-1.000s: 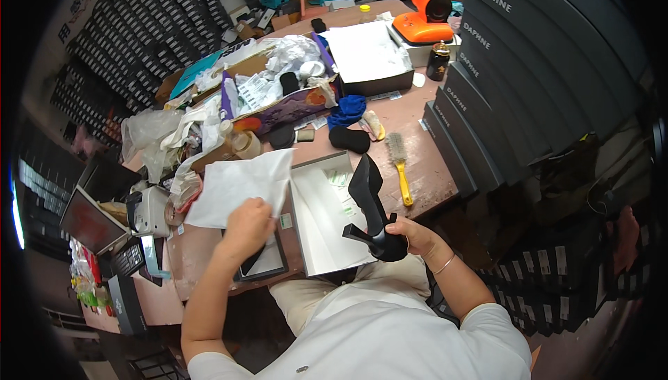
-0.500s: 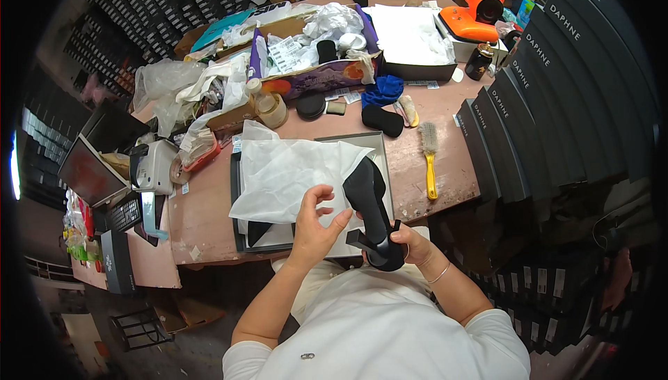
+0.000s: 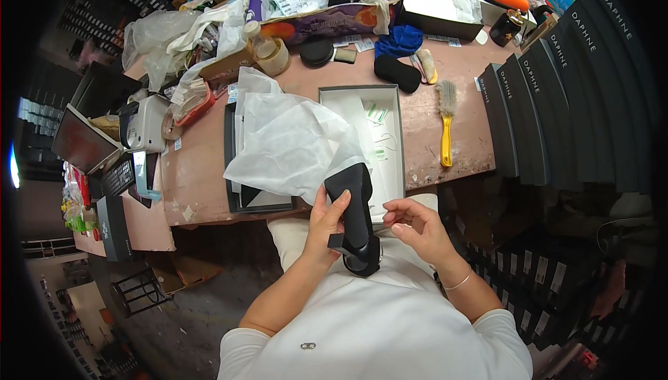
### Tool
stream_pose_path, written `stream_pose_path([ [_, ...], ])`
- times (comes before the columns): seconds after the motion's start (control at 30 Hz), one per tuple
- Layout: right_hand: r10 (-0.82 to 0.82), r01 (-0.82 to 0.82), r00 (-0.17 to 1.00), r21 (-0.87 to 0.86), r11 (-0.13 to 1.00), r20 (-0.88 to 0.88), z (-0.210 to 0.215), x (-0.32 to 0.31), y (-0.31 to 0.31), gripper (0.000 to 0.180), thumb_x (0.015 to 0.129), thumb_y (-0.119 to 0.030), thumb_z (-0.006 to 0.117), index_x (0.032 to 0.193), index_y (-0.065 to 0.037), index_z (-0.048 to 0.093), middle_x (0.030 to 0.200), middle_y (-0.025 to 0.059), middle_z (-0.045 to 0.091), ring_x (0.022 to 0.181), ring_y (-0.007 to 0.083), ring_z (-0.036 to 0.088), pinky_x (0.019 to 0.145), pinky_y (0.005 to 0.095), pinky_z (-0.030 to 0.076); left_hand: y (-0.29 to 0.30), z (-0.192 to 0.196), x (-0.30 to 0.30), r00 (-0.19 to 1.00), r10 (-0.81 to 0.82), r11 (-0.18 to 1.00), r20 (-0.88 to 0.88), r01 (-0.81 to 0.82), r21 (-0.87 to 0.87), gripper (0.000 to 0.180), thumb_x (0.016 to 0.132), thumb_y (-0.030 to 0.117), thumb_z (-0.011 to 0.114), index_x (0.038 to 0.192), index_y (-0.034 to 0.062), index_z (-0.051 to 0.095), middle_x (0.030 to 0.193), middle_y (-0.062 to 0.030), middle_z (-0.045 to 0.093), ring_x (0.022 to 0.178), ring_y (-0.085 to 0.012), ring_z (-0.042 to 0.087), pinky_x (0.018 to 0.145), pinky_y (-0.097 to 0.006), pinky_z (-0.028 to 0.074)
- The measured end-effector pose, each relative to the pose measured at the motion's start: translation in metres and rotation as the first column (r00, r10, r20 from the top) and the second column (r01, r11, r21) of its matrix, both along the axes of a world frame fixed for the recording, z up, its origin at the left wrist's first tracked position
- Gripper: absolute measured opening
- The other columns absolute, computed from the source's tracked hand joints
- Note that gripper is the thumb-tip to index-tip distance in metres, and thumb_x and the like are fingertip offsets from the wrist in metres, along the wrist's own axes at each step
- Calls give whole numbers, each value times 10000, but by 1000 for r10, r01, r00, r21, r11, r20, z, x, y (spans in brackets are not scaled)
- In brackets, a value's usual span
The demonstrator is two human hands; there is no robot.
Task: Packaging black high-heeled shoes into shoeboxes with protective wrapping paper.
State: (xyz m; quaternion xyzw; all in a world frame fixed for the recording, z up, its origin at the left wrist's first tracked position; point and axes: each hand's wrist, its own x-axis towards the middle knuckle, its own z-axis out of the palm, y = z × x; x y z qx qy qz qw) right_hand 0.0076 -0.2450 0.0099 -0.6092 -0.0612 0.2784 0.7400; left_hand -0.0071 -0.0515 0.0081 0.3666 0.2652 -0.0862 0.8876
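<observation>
My left hand (image 3: 328,223) is closed on a black heeled shoe (image 3: 356,213), thumb lying along it and fingers round its left side. The shoe is just in front of the white shirt, toe pointing away, heel sticking out to the left. My right hand (image 3: 421,230) is empty, fingers loosely curled and parted, near the shoe but apart from it. A sheet of white paper (image 3: 285,143) meets the toe; whether it is tucked in, I can't tell from here.

Past the shoe, an open box (image 3: 401,136) sits on the pinkish table (image 3: 195,206); a second tray (image 3: 232,185) lies left of it, mostly under the paper. A yellow-handled brush (image 3: 446,122) is to the right, with grey boxes (image 3: 550,108) stacked beyond it. At the back is a purple carton (image 3: 327,25) full of crumpled paper.

Both forearms angle inward, elbows bent, the right palm turned toward the shoe.
</observation>
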Motion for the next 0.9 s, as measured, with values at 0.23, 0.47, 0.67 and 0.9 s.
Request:
stream_pose_path([
  [0.23,-42,69,965,96,993,-258,-10,9,23,122,853,-16,611,969,-15,573,868,33,587,704,74,571,613,212,495,-9,14,-4,999,-32,996,12,31,80,581,910,190,639,1367,55,305,1103,-113,591,939,-157,638,786,-299,561],
  [0.47,-107,180,925,173,968,-364,-9,2,36,101,867,-11,600,907,-44,513,765,-8,531,593,46,514,494,201,442,-10,20,-5,997,-57,995,46,53,82,638,931,151,600,1412,68,188,1125,-159,571,893,-189,650,714,-310,585],
  [0.67,-80,195,889,215,957,-452,3,-1,39,121,830,16,584,901,-53,513,729,-23,517,545,41,475,473,199,435,-12,24,-15,994,-83,986,65,72,147,732,935,131,590,1462,67,85,1205,-173,525,987,-181,607,774,-301,560],
  [0.9,-14,142,906,272,952,-424,-2,-8,34,105,840,5,579,911,-46,521,781,-15,524,627,59,522,539,203,460,-10,17,-20,996,-70,989,57,62,132,788,927,138,607,1488,60,59,1250,-167,500,1056,-175,575,861,-298,524],
])
